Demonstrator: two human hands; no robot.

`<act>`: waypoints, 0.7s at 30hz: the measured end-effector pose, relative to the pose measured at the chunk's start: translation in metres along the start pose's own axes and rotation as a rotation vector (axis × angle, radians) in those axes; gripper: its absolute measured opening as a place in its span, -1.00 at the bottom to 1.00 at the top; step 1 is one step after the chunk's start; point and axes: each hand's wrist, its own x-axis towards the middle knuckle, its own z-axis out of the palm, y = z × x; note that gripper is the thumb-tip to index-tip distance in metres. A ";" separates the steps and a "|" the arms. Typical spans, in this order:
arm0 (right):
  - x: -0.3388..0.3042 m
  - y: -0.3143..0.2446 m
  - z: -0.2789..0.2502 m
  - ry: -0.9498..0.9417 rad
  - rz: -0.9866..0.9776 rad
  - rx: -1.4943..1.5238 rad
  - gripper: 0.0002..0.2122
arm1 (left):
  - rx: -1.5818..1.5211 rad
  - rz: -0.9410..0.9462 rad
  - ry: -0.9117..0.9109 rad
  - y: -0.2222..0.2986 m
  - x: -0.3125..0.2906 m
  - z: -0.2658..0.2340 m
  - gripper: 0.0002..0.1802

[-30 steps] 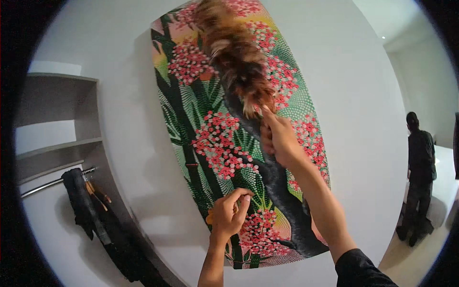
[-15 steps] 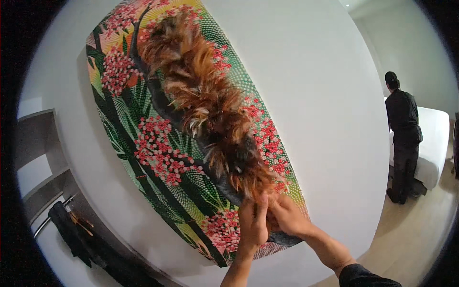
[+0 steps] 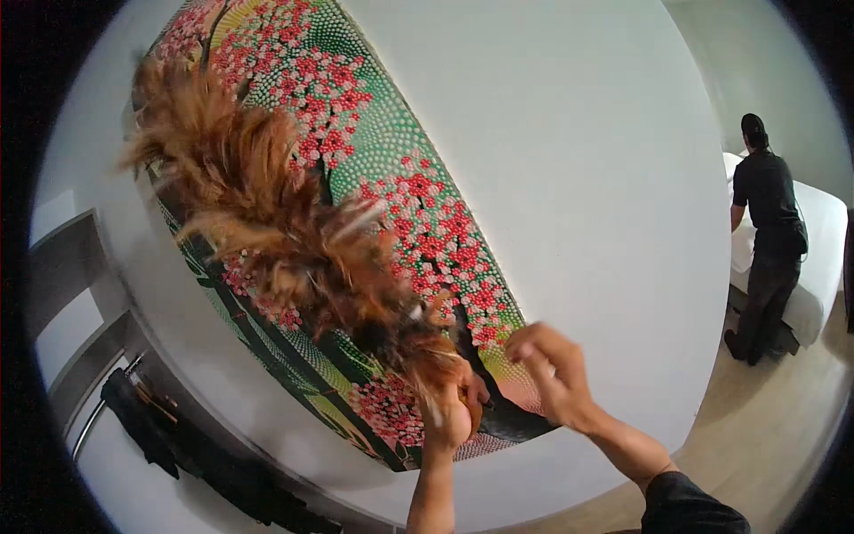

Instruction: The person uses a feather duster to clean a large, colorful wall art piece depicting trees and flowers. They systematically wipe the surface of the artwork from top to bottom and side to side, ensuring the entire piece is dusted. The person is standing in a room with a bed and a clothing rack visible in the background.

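Note:
My left hand (image 3: pixel 452 414) is closed around the base of a brown feather duster (image 3: pixel 258 209). The duster's long plume slants up to the left, its feathers blurred, in front of a tall painting (image 3: pixel 445 236) with pink and red blossoms, dark trunks and green dotted ground. It covers much of the painting's left and middle parts. To the right of the handle and apart from it, my right hand (image 3: pixel 553 369) is raised near the painting's lower right edge. Its fingers are bent and the thumb stands away from them, with nothing held.
A white wall (image 3: pixel 578 178) surrounds the painting. At left are a shelf recess (image 3: pixel 71 285) and a metal rail (image 3: pixel 93 409) with dark clothing (image 3: pixel 147 432). On the far right, a person in dark clothes (image 3: pixel 769 205) bends over a white-covered bed (image 3: pixel 823 240).
The duster has swung left across the painting in my left hand. My right hand has let go of the duster and moved away to the right. The other person now leans toward the bed.

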 end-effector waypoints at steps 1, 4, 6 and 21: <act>0.008 0.001 -0.008 0.064 -0.058 -0.040 -0.85 | 0.020 -0.062 -0.055 -0.005 -0.003 -0.002 -0.61; 0.035 0.009 -0.036 0.250 -0.251 -0.231 -0.89 | 0.220 0.040 0.190 -0.006 -0.005 0.017 -0.60; 0.055 0.016 -0.047 0.342 -0.397 -0.404 -0.86 | -0.094 -0.031 0.269 -0.015 -0.006 0.022 -0.58; 0.083 0.067 -0.054 0.384 -0.501 -0.783 -0.56 | -0.120 -0.170 0.174 -0.020 -0.004 0.066 -0.69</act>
